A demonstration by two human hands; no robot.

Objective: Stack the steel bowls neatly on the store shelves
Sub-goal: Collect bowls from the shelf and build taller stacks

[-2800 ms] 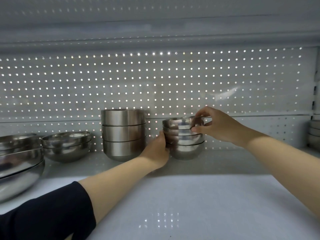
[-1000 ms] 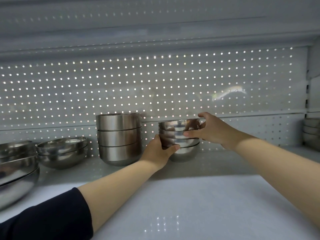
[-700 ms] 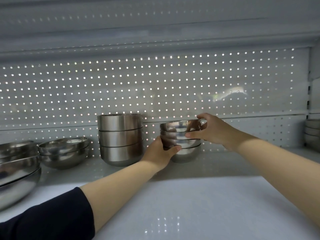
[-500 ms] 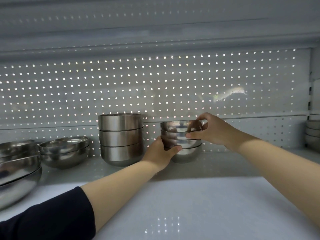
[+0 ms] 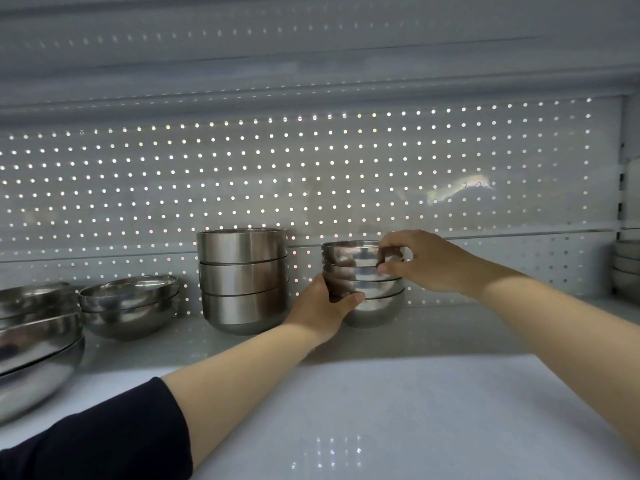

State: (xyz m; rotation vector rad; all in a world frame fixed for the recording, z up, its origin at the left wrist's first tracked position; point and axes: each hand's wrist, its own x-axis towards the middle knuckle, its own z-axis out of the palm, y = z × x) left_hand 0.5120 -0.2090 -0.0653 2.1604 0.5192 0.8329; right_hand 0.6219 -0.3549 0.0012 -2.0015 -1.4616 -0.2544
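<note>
- Steel bowls: small stack (image 5: 363,285) sits on the shelf (image 5: 398,410), toward the back, just right of a taller stack of straight-sided bowls (image 5: 243,278).
- Nearest: dark sleeve (image 5: 97,441) on the left arm, bottom left; right forearm comes in bare from the right edge.
- Left edge, near: large bowls (image 5: 34,348), nested, partly out of frame.
- Left hand (image 5: 322,306): grip closed round the lower left side of the small stack, thumb across the front of the lower bowls.
- Right hand (image 5: 426,261): grip pinched on the rim of the top bowl, right side, fingers over the edge and thumb on the outer wall.
- Small stack looks like four bowls, nested, roughly aligned.
- Left of the tall stack: pair of shallow round bowls (image 5: 130,306), nested, standing apart from it.
- Far right edge: another stack (image 5: 627,268), cut off by the frame.
- Behind everything: perforated back panel (image 5: 311,174) with light showing through the holes.
</note>
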